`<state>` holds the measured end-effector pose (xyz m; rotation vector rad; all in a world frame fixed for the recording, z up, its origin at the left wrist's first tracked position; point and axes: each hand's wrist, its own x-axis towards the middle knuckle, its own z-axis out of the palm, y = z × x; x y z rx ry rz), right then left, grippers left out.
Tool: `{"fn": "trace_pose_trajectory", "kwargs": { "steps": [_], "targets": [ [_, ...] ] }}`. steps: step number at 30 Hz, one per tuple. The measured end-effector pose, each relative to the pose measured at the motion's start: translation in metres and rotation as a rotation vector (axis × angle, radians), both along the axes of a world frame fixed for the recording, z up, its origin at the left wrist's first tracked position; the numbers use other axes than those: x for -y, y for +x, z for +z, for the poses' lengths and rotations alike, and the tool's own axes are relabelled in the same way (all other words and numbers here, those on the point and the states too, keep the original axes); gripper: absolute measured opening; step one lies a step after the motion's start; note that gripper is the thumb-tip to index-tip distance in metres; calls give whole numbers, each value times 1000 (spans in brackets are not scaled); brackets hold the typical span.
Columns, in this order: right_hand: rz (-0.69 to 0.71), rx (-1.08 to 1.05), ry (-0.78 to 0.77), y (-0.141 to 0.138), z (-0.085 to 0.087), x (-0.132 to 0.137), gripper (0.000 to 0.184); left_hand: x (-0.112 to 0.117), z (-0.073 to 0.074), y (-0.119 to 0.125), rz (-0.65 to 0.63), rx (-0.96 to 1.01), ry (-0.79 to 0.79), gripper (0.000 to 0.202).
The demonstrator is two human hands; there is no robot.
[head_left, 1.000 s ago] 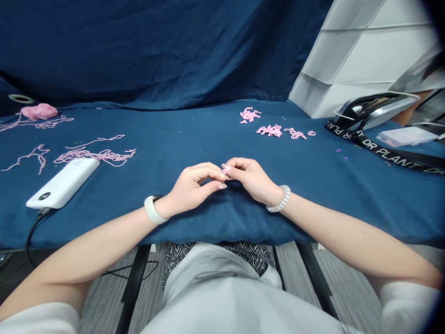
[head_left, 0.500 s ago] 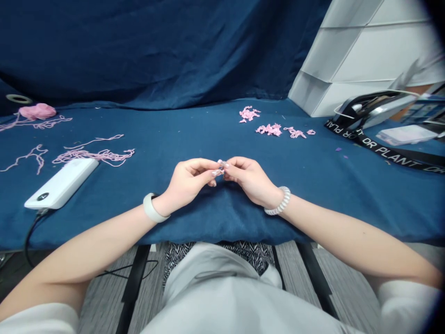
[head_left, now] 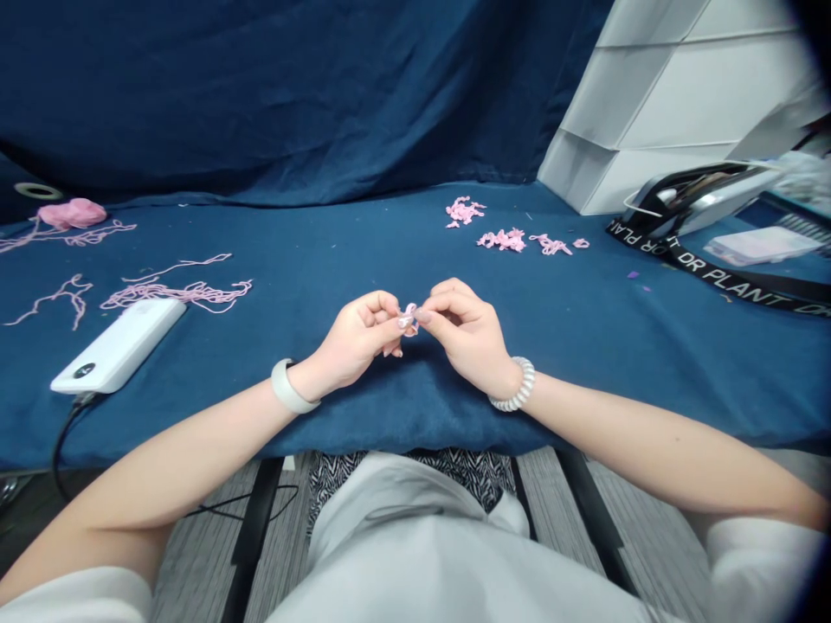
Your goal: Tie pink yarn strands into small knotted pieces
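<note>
My left hand (head_left: 356,339) and my right hand (head_left: 466,333) meet just above the blue cloth-covered table (head_left: 584,346), near its front edge. Both pinch a small piece of pink yarn (head_left: 409,317) between their fingertips, with the fingers curled in. A white band sits on my left wrist and a coiled white hair tie on my right. Small finished pink yarn pieces (head_left: 503,240) lie in little heaps farther back, right of centre.
Loose pink yarn strands (head_left: 175,290) and a pink yarn ball (head_left: 71,213) lie at the left. A white power bank (head_left: 120,344) with a cable rests near the left front edge. A black lanyard (head_left: 727,281), a device and white shelving (head_left: 655,95) stand at the right.
Both hands have lifted slightly and drawn closer, fingers curling tighter round the pink piece. The view has shifted a little.
</note>
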<state>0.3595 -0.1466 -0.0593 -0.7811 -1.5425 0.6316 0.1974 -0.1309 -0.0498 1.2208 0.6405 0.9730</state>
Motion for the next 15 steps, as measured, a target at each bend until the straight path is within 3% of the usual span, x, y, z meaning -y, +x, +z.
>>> {"fn": "trace_pose_trajectory", "kwargs": {
  "steps": [7,15],
  "targets": [
    [44,92,144,5,4,3,7,2,-2,-1,-92,-76,-29,32],
    [239,68,122,9,9,5,4,5,-1,-4,-204,-56,-37,31]
  ]
}}
